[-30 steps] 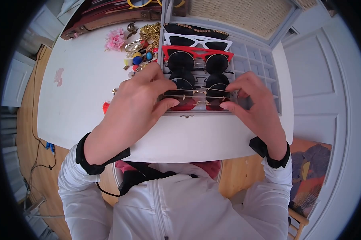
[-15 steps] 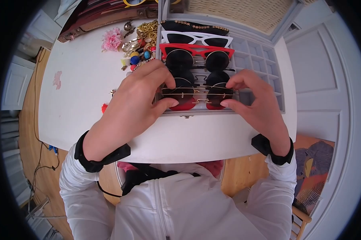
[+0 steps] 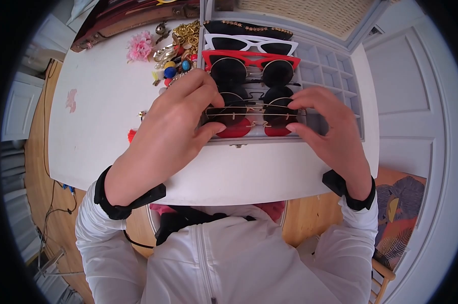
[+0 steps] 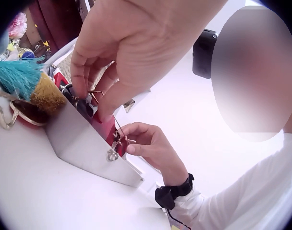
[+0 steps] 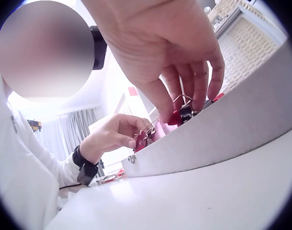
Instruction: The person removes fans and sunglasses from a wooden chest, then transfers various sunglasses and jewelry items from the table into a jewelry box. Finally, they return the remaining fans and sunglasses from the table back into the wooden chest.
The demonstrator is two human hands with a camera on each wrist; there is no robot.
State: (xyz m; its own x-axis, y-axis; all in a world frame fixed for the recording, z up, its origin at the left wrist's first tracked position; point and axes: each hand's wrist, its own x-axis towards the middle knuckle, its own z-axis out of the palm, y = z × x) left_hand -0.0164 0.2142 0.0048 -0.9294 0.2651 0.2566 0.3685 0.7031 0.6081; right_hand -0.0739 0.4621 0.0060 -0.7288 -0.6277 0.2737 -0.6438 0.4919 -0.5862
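Observation:
Red-tinted sunglasses with thin gold metal frames lie at the front of a grey compartment box. My left hand holds their left end between thumb and fingers. At the other end, my right hand grips with thumb and fingertips spread front to back. Thin folded temples cross between the two hands. Just behind are dark round sunglasses, then red-framed sunglasses, white-framed sunglasses and a black pair with gold trim. Both wrist views show thumbs near the red lenses.
Small square compartments fill the box's right side, and its lid with a woven panel stands raised behind. Left of the box lie a pink flower, gold chains and colourful beads. A brown case stands at the back left.
The red lenses show more fully at the front of the box, and the temples across them sit slightly farther back. Both hands stay at the ends; the right thumb has shifted slightly right.

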